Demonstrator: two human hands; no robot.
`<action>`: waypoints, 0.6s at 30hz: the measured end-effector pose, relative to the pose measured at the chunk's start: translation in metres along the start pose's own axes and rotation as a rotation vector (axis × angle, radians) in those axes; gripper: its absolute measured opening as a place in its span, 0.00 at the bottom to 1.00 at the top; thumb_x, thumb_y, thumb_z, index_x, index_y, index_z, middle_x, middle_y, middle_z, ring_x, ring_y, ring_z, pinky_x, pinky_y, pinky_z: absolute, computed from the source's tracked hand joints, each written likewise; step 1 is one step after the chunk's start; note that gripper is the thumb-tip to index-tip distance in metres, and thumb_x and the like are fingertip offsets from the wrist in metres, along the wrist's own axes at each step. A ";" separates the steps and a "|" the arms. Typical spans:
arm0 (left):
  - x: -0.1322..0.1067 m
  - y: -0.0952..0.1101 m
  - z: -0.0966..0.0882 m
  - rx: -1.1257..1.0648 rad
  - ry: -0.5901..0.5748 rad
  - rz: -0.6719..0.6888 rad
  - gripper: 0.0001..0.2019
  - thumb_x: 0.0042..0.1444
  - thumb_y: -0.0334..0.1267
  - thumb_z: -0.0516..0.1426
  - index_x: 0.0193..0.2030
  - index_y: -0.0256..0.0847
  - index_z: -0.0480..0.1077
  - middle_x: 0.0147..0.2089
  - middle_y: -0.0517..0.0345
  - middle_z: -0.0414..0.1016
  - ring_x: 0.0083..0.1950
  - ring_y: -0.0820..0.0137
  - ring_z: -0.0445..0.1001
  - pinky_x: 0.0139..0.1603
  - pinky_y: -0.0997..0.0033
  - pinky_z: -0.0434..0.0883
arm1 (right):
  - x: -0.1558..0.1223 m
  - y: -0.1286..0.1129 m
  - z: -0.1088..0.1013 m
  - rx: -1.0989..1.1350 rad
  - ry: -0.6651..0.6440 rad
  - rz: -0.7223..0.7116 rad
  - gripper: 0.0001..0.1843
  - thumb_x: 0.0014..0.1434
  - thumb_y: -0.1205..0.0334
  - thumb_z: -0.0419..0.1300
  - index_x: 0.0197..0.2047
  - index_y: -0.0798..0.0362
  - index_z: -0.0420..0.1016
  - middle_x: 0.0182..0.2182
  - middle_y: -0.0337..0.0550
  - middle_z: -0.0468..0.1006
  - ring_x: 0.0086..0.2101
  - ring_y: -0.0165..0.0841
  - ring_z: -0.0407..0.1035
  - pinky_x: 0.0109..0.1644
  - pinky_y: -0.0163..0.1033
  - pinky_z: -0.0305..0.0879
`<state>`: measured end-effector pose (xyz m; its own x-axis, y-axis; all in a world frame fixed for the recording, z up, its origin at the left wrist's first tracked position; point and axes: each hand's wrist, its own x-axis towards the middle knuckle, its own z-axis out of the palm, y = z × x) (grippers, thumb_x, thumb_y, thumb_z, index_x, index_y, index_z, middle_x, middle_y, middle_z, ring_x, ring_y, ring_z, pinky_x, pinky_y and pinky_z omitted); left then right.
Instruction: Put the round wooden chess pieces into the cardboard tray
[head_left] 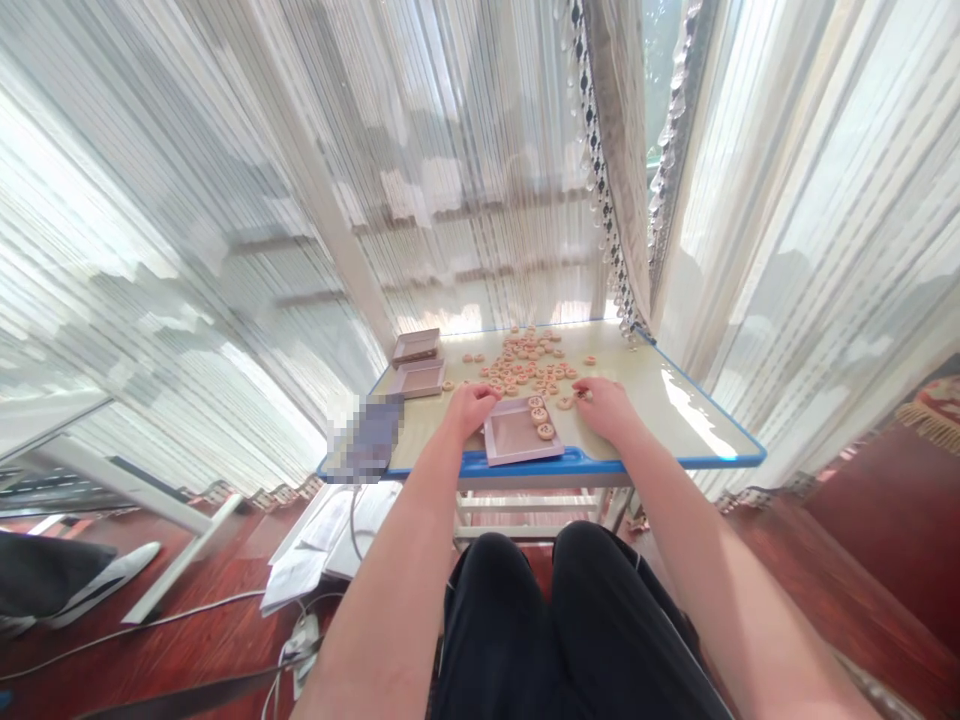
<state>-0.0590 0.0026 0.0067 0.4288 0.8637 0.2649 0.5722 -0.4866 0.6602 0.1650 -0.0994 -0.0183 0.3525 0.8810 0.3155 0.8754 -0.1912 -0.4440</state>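
Note:
A shallow, light-coloured box (pixel 517 436) lies at the table's front edge. Three round wooden pieces (pixel 541 418) with dark markings stand in a column along its right side. At the box's upper left corner is my left hand (pixel 474 402), fingers curled together; what they hold, if anything, is hidden. To the right of the box, my right hand (pixel 604 404) pinches a small round wooden piece (pixel 582 395), partly covered by the fingers. Another loose piece (pixel 564 403) lies between that hand and the box. Beyond both hands spreads a heap of similar pieces (pixel 529 348).
Two more shallow boxes, a nearer one (pixel 420 378) and a farther one (pixel 416 345), lie at the table's back left. A dark, blurred-out object (pixel 367 435) sits at the left edge. The table (pixel 682 430) has a blue rim; curtains hang behind. Another person's shoe (pixel 112 580) shows lower left.

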 end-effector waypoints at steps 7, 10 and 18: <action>0.000 0.000 0.000 0.004 0.009 -0.004 0.12 0.45 0.34 0.53 0.29 0.39 0.79 0.32 0.58 0.80 0.39 0.66 0.75 0.43 0.72 0.70 | 0.000 0.001 0.000 -0.019 -0.007 0.005 0.18 0.56 0.71 0.53 0.48 0.54 0.76 0.47 0.49 0.77 0.53 0.38 0.65 0.59 0.44 0.53; 0.000 0.000 0.000 0.006 0.011 -0.009 0.12 0.45 0.34 0.52 0.29 0.39 0.79 0.32 0.58 0.80 0.39 0.66 0.75 0.43 0.72 0.70 | 0.000 0.001 0.000 -0.030 -0.019 0.005 0.17 0.56 0.71 0.53 0.47 0.54 0.76 0.47 0.49 0.77 0.52 0.38 0.65 0.59 0.44 0.52; 0.000 -0.001 0.000 0.009 0.001 0.004 0.13 0.44 0.34 0.52 0.29 0.39 0.79 0.32 0.58 0.80 0.39 0.66 0.75 0.42 0.73 0.70 | 0.000 0.001 -0.001 -0.027 -0.051 0.001 0.16 0.58 0.69 0.53 0.48 0.53 0.75 0.47 0.47 0.77 0.53 0.37 0.65 0.59 0.44 0.52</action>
<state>-0.0592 0.0033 0.0063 0.4304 0.8619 0.2681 0.5767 -0.4911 0.6529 0.1660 -0.0999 -0.0176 0.3365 0.9017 0.2714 0.8840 -0.2032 -0.4210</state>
